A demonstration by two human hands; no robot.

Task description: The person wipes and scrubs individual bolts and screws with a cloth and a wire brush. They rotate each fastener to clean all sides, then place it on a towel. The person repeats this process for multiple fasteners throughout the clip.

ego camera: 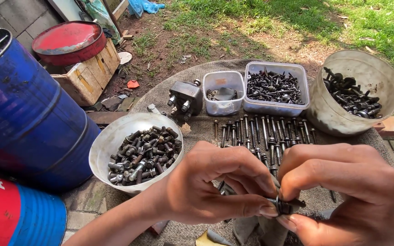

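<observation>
bolts (261, 130) lined between hands, tubs (275, 82)

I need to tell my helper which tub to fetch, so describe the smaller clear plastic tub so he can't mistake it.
Start at the round mat-covered table and look along its far edge. Between the dark metal block with studs and the wide clear plastic tub heaped with dark screws sits the smaller clear plastic tub. Unlike its heaped neighbour, it is squarish and nearly empty, holding just a few flat metal pieces.
</observation>
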